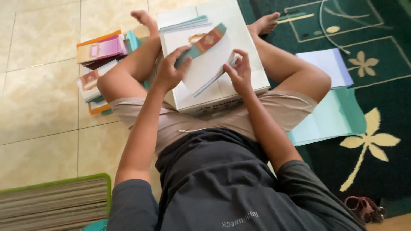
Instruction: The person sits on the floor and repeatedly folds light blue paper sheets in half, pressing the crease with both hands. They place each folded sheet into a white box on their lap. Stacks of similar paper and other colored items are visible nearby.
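Observation:
I sit cross-legged on the floor with a white cardboard box (pixel 252 81) across my lap. My left hand (pixel 170 70) grips the left edge of a white folded card (pixel 207 64) that carries a teal and brown patterned band (pixel 205 42). At the card's right edge, my right hand (pixel 239 72) pinches it with fingers curled. The card lies tilted over the box top. A thin stack of similar sheets (pixel 184 25) rests on the far part of the box.
Stacks of pink, orange and white cards (pixel 99 49) lie on the beige tiles at left. A teal paper pile (pixel 329 117) and a white-and-purple sheet (pixel 327 64) lie on the green patterned carpet (pixel 376 149) at right. A striped green-edged mat (pixel 53 201) lies at lower left.

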